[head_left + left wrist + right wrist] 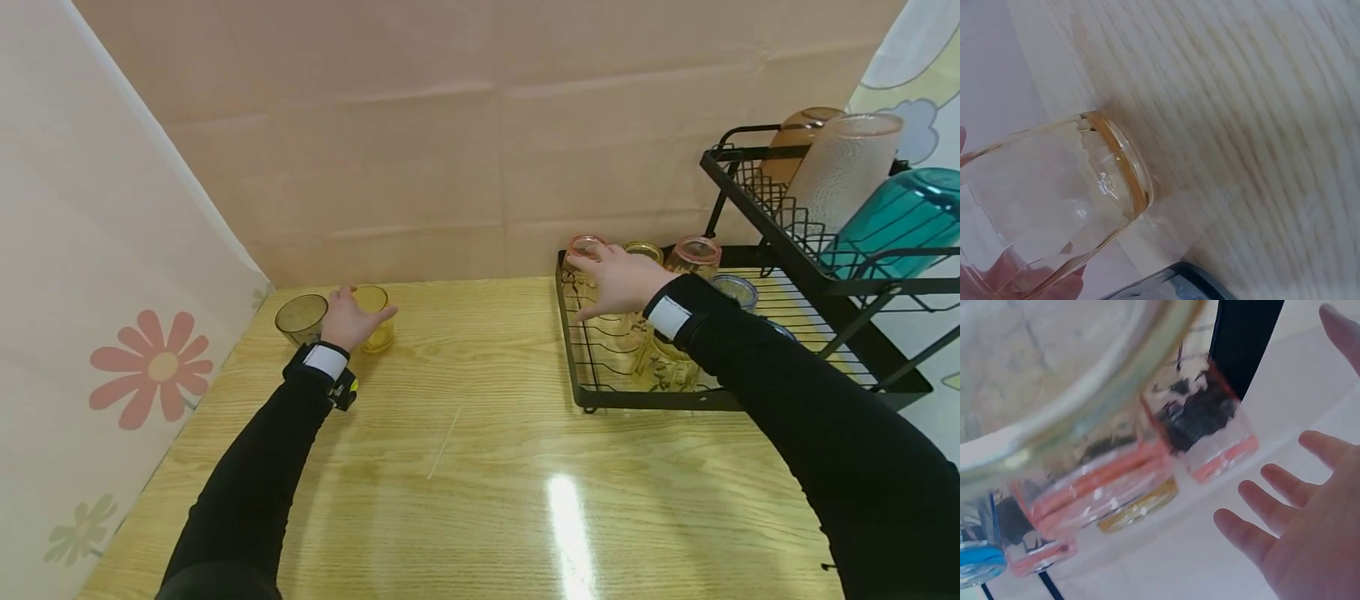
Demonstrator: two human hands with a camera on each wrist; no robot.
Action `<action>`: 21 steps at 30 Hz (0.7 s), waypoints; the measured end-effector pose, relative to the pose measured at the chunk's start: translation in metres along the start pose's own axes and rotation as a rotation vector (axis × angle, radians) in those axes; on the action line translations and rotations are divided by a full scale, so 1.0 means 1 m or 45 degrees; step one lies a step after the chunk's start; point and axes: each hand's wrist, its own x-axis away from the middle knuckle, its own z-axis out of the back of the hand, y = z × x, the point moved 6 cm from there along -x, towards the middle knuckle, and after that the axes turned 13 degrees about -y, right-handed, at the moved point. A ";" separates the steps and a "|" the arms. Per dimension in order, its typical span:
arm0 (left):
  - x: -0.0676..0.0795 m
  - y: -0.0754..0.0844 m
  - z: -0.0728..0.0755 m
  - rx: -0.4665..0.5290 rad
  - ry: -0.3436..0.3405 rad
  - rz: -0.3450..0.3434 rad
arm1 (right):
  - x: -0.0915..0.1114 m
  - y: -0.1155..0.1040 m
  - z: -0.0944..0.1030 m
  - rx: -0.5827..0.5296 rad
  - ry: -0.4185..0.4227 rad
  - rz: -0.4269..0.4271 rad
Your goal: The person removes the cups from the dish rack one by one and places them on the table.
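Note:
My left hand (351, 321) is at a yellow glass (377, 333) standing on the table, its thumb stretched across the near side. In the left wrist view, fingers (1063, 287) show at the upper part of this glass (1054, 194), some through its wall. A dark smoky glass (302, 319) stands just left of that hand. Over the rack's left part, my right hand (624, 282) has its fingers spread near a pink-ringed glass (585, 247). The right wrist view shows these fingers (1244, 534) apart from the upside-down glasses (1210, 425).
A black two-tier wire rack (573, 367) stands at the right. More ringed glasses, including a yellow one (671, 371), fill its lower tier. Its upper tier bears an amber glass (787, 154), a clear textured one (847, 171) and a teal one (896, 225). Behind the wooden table (465, 467) hangs a beige sheet.

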 end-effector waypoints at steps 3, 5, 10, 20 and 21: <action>-0.001 0.002 -0.001 -0.029 -0.021 0.004 | -0.003 0.009 0.005 -0.039 0.018 -0.056; -0.001 0.005 -0.001 -0.080 -0.045 0.004 | -0.005 0.015 0.008 -0.062 0.022 -0.086; -0.001 0.009 0.001 -0.232 -0.096 0.017 | -0.010 0.024 0.015 -0.084 0.010 -0.132; -0.003 0.026 0.013 -0.631 -0.142 0.005 | -0.021 0.027 0.024 -0.142 0.020 -0.162; -0.004 0.029 0.015 -0.659 -0.127 -0.022 | -0.022 0.027 0.024 -0.143 0.027 -0.165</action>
